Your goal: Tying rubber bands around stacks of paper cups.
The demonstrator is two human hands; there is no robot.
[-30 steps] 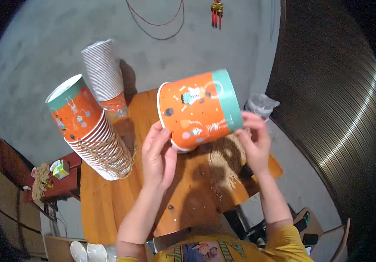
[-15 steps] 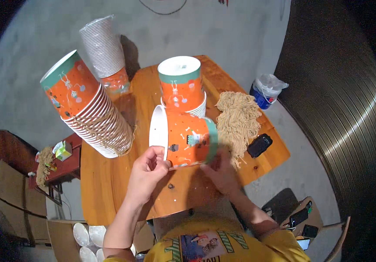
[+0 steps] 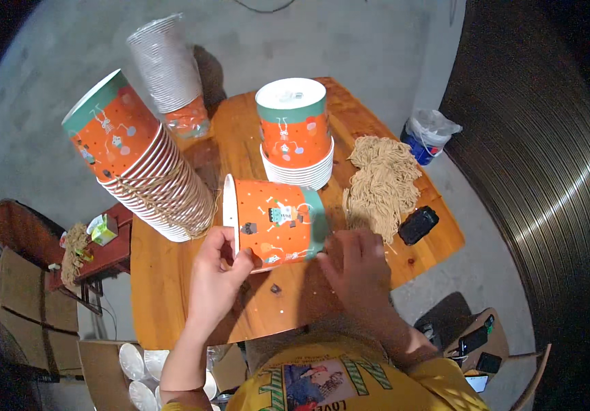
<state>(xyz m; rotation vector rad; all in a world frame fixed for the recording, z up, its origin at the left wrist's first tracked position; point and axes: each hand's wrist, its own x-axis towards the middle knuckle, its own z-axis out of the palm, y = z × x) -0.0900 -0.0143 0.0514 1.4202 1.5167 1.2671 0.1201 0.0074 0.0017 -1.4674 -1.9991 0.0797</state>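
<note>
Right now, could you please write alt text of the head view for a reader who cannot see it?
A person's left hand holds an orange paper cup on its side over a wooden table, with the right hand at its teal base. Behind stand an upturned cup stack, a leaning cup stack, and a pile of dry noodles.

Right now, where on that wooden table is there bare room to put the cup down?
Bare wood lies along the table near edge, left of the left hand, below the leaning cup stack. The far half is crowded: upright cup stack, noodle pile, black phone.
</note>
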